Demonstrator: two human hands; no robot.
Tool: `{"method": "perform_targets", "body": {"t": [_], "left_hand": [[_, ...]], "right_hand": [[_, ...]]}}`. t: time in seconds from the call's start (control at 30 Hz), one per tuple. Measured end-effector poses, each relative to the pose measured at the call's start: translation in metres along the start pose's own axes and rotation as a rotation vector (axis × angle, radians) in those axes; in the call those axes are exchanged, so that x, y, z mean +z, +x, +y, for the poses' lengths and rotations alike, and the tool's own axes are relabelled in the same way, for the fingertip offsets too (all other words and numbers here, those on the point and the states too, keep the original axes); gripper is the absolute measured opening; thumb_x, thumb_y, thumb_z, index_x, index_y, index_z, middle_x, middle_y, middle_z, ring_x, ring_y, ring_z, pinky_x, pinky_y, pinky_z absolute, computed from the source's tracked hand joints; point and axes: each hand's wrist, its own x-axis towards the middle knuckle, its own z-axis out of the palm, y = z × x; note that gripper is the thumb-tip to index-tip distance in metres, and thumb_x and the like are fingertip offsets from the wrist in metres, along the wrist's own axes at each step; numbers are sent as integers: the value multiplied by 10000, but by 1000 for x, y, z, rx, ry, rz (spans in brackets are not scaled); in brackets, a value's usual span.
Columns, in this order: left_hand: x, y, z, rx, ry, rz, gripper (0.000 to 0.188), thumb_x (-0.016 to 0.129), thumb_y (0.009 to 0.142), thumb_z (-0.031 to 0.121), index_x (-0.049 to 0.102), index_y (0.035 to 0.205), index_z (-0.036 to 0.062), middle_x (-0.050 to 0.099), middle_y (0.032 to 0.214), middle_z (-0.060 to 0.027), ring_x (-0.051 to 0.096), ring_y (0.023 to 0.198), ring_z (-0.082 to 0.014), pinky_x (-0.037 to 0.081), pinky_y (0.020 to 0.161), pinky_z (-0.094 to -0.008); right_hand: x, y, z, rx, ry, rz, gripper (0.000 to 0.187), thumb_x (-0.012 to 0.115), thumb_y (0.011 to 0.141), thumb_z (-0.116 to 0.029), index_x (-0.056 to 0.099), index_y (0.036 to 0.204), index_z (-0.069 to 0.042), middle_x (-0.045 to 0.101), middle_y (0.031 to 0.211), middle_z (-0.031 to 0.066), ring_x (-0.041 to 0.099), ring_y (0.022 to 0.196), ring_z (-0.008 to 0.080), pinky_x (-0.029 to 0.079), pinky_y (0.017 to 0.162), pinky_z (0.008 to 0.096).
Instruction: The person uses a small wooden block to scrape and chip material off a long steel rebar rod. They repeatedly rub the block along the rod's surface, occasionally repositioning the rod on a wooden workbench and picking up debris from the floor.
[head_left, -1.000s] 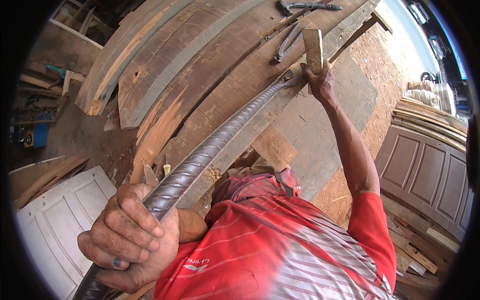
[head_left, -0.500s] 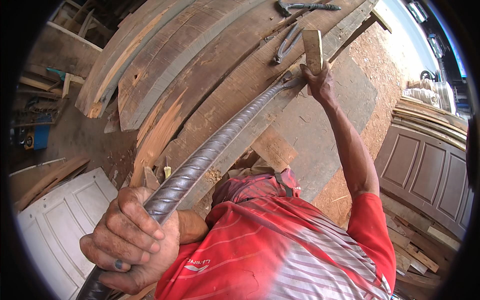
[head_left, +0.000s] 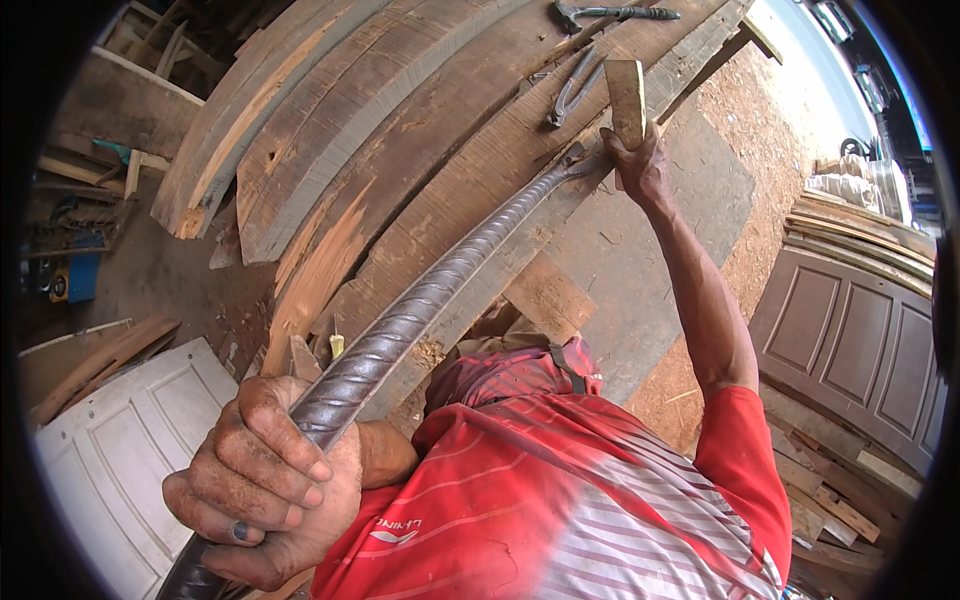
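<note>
My left hand (head_left: 262,478), close to the camera, is wrapped round the lower part of a ribbed steel pry bar (head_left: 430,295). The bar slants up and to the right, its flattened far end resting by the edge of a thick wooden plank (head_left: 470,205). My right hand (head_left: 644,168) is closed round a short wooden block (head_left: 626,98) standing tilted beside that end. Whether the bar's tip touches the block is hard to make out. A pair of metal pincers (head_left: 573,92) lies on the planks just left of the block.
A hammer (head_left: 622,13) lies at the far edge of the planks. Several curved thick boards (head_left: 350,110) fill the upper left. A white panelled door (head_left: 135,450) leans at lower left, a brown one (head_left: 850,345) at right. Wood scraps (head_left: 830,510) are piled at lower right.
My left hand and the near end of the bar have shifted very slightly. The right hand and the block have stayed in place.
</note>
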Motion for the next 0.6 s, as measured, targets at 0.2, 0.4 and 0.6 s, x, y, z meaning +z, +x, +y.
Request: {"method": "perform_targets", "body": {"t": [0.2,0.4,0.6], "left_hand": [[-1,0,1,-7,9,-6,336,531,966,377,433,736,152,453,520,57,438,438,-50,405,474,-190],[-1,0,1,-11,4,16,332,547,955,367,437,728,152,455,516,56,438,431,-53,405,468,-188],[0,0,1,-3,-5,18,319,553,949,351,440,727,151,455,513,55,437,426,-52,405,465,-185]], "right_hand": [[0,-1,-1,6,-16,-3,560,748,834,-392,549,1114,52,667,985,263,674,921,350,518,807,437],[-2,-2,-4,6,-5,-6,566,746,838,-385,548,1134,55,667,995,264,675,930,348,519,810,437],[-2,-2,-3,11,0,-15,560,744,843,-383,546,1131,55,664,989,256,673,929,337,520,807,433]]}}
